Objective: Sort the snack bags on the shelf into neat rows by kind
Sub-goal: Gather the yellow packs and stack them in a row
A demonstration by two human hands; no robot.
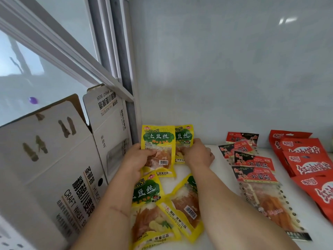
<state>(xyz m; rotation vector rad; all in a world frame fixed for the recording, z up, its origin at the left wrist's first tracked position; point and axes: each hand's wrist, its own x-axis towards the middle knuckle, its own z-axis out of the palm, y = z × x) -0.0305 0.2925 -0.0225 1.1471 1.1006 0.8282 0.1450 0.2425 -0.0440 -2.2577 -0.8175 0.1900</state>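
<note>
Several yellow potato-shred snack bags lie at the left of the white shelf (212, 175). My left hand (137, 159) grips one yellow bag (158, 141), held upright near the back wall. My right hand (198, 154) holds a second yellow bag (183, 139) just behind and to the right of the first. Two more yellow bags lie flat in front: one (147, 206) upright, one (185, 208) slanted under my right forearm. A column of red-and-black gluten-strip bags (252, 166) runs down the middle right. Plain red bags (310, 163) overlap in a row at the far right.
Two white cardboard beer boxes (59, 168) stand against the shelf's left side, close to the yellow bags. A grey metal post (129, 114) rises at the back left corner. The pale back wall (225, 78) closes the shelf behind the bags.
</note>
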